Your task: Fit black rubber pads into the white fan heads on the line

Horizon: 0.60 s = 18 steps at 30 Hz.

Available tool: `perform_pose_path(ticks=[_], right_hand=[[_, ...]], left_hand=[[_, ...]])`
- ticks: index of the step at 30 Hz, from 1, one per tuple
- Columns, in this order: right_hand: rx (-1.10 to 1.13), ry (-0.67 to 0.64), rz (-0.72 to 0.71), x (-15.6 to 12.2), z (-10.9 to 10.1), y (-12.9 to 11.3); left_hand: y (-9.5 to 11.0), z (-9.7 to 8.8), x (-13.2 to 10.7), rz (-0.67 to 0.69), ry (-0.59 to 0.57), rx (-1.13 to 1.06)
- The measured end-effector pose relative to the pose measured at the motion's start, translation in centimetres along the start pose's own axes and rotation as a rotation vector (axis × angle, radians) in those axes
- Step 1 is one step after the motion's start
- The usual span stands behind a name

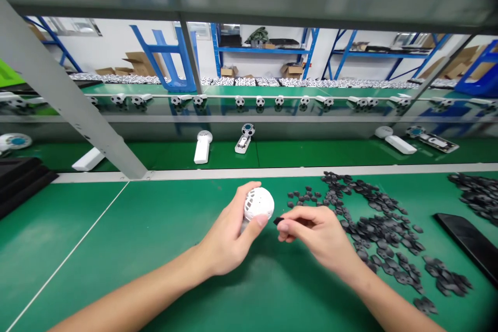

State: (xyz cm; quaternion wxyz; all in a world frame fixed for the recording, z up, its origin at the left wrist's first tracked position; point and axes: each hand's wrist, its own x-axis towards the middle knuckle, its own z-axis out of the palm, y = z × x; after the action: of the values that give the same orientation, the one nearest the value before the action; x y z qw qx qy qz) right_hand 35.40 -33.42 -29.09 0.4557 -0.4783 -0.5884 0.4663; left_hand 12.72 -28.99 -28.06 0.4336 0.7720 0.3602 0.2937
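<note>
My left hand [229, 233] is closed around a white round fan head [259, 203] with small slots, held just above the green mat [116, 249]. My right hand [315, 233] pinches a small black piece [278, 221] between thumb and fingers, right beside the white head and nearly touching it. A spread of several like black pieces [373, 223] lies on the mat just right of my right hand.
Beyond a pale strip, a green conveyor [295, 153] carries white handheld fans [202, 148] and part-built ones [244, 140]. A grey slanted frame post [78, 109] crosses at left. Black foam trays [19, 179] sit far left, a black tray [467, 238] far right.
</note>
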Motion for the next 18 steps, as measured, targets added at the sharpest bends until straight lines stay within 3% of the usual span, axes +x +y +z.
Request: perform_pose_path(ticks=[4,13,18], right_hand=[[-0.050,0.005,0.012,0.0,0.7,0.3],[-0.295,0.168,-0.176,0.0,1.7,0.8],[-0.360,0.072,-0.278,0.6,1.1,1.6]], left_hand=[[-0.2,0.5,-0.1,0.047,-0.048,0.168],[-0.7,2.0,0.4,-0.006,0.058,0.238],[-0.2,1.4,0.9,-0.005,0.040,0.232]])
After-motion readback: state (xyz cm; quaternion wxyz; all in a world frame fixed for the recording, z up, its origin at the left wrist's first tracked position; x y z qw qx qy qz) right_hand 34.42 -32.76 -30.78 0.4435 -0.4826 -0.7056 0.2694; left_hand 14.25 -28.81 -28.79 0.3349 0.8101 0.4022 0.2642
